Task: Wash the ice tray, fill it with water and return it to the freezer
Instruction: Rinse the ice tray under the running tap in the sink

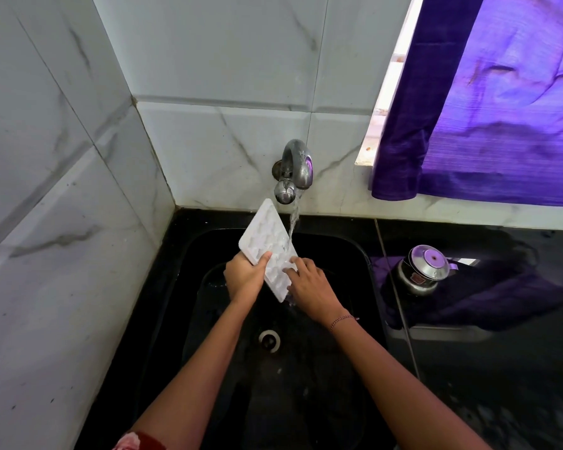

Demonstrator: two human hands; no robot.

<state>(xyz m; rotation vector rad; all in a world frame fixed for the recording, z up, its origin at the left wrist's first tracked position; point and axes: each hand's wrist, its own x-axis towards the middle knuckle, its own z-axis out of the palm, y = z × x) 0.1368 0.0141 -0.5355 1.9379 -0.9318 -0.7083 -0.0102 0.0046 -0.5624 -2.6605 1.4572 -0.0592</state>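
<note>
**Ice tray under the running tap, both your hands on it**

Closest in, a bit of red patterned sleeve [139,441] shows at the bottom edge, and both your bare forearms reach out over the black sink [358,258]. The drain [269,341] sits between your arms, just short of your hands.

Your left hand [242,277] has a proper grip on the white ice tray [266,237]: thumb laid over the top face, the other fingers curled under the left edge. Your right hand [310,287], thin thread bracelet [341,319] at the wrist, isn't gripping anything. Its fingers are just laid on the tray's face near the lower right side, fairly straight.

The tray is held in the air over the sink, tilted, with the cup side up, the near end low and the far end up by the tap [295,167]. The stream of water [294,222] comes down onto its right side and runs off the near corner.

Off to your right, a steel pot with a lid [423,268] stands on the dark counter [501,378]. Behind it all are the white marble-look tiles [225,60] and a purple curtain [501,108] at the upper right.
</note>
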